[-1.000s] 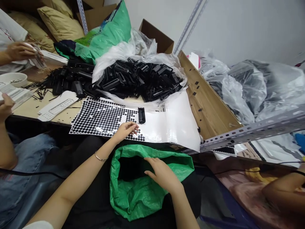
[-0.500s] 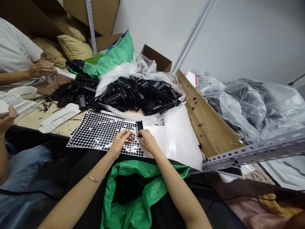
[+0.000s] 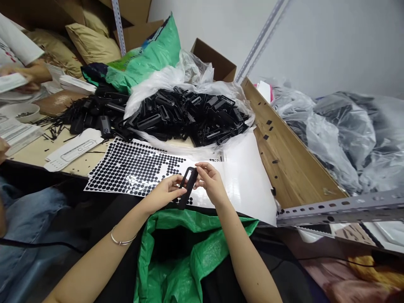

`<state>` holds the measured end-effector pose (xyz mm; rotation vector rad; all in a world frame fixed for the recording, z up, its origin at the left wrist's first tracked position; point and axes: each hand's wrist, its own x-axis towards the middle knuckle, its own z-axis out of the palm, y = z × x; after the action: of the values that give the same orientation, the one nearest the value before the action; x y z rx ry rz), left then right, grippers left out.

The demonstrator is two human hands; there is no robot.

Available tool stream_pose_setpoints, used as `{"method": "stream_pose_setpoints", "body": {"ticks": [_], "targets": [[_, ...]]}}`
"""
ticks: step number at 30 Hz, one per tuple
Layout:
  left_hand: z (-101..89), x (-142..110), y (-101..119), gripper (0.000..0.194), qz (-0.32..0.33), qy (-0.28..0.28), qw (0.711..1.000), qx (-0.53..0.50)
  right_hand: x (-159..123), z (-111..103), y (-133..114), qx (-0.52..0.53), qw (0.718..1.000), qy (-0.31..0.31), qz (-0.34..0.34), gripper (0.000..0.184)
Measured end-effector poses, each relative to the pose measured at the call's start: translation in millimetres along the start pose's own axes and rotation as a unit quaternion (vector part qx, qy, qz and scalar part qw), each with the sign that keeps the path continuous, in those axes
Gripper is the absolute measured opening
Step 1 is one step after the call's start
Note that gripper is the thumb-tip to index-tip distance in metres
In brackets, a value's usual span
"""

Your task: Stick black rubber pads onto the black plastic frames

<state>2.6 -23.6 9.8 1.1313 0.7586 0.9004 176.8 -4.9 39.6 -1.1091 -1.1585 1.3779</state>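
Observation:
Between my two hands I hold a black plastic case with a long slot, tilted above the table's front edge. My left hand pinches its lower left side between thumb and fingers. At its upper right end, the fingers of my right hand close on it. Beneath and to the left lies a white sheet of round black stickers, with some gaps in its rows. An open green sack sits below my hands, its inside dark.
A heap of black plastic cases lies in clear plastic behind the sheet. A wooden board and a perforated metal rail bound the right side. Printed white cards lie left. At far left a co-worker's hand holds white card.
The black case has come up off the sheet toward me and turned lengthwise. My left hand, free before, now grips it too. The co-worker's hands have shifted, and the view has moved slightly.

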Motion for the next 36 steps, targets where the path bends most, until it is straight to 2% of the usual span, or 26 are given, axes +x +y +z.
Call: {"method": "stream_pose_setpoints", "body": {"ticks": [3, 5, 8, 10, 13, 18, 21, 24, 25, 26, 28, 29, 30, 32, 33, 36], "targets": [[0.1, -1.8, 6.1, 0.023, -0.026, 0.017, 0.998, -0.061, 0.1, -9.3, 3.3, -0.068, 0.997, -0.022, -0.021, 0.026], [-0.3, -2.7, 9.8, 0.025, -0.036, 0.021, 0.995, -0.086, -0.6, -15.6, 8.7, -0.195, 0.979, -0.045, -0.036, 0.019], [-2.4, -1.1, 11.9, 0.026, -0.015, 0.068, 0.993, -0.091, -2.5, -20.5, 20.1, -0.406, 0.906, -0.106, -0.047, 0.013], [-5.1, 1.6, 11.6, 0.027, 0.013, 0.129, 0.988, -0.080, -3.7, -20.9, 26.8, -0.472, 0.869, -0.144, -0.045, 0.017], [-10.1, 5.5, 11.6, 0.030, 0.035, 0.191, 0.977, -0.086, -4.4, -20.4, 33.0, -0.495, 0.852, -0.167, -0.045, 0.015], [-13.1, 7.8, 13.8, 0.031, 0.008, 0.170, 0.977, -0.128, -3.1, -20.2, 40.1, -0.483, 0.859, -0.163, -0.044, 0.015], [-13.3, 10.0, 12.8, 0.032, 0.003, 0.177, 0.975, -0.137, -3.5, -19.7, 39.2, -0.475, 0.863, -0.166, -0.044, 0.017], [-15.3, 12.9, 11.3, 0.036, -0.004, 0.206, 0.967, -0.148, -9.1, -27.3, 27.0, -0.504, 0.837, -0.204, -0.060, 0.016], [-16.3, 13.6, 11.0, 0.038, -0.008, 0.215, 0.965, -0.148, -12.9, -33.4, 21.0, -0.530, 0.819, -0.211, -0.061, 0.030], [-17.2, 13.9, 10.9, 0.041, -0.011, 0.219, 0.965, -0.142, -17.9, -41.5, 14.7, -0.564, 0.798, -0.204, -0.052, 0.053], [-18.5, 13.8, 10.1, 0.047, -0.018, 0.212, 0.971, -0.107, -30.7, -62.6, 3.2, -0.640, 0.756, -0.140, -0.002, 0.104], [-18.7, 13.5, 9.0, 0.051, -0.021, 0.201, 0.976, -0.080, -38.0, -74.5, -1.4, -0.669, 0.736, -0.092, 0.037, 0.121], [-18.7, 13.4, 7.1, 0.056, -0.025, 0.188, 0.981, -0.052, -45.5, -86.5, -4.9, -0.687, 0.721, -0.043, 0.079, 0.129], [-18.2, 14.0, 0.5, 0.069, -0.033, 0.164, 0.986, 0.003, -59.3, -108.0, -9.0, -0.686, 0.713, 0.022, 0.145, 0.119], [-17.7, 15.0, -4.0, 0.075, -0.036, 0.158, 0.986, 0.025, -65.1, -116.4, -10.1, -0.673, 0.722, 0.034, 0.157, 0.108], [-16.0, 20.0, -18.5, 0.090, -0.046, 0.137, 0.987, 0.065, -78.5, -131.6, -12.8, -0.612, 0.782, 0.052, 0.112, 0.077]]}}
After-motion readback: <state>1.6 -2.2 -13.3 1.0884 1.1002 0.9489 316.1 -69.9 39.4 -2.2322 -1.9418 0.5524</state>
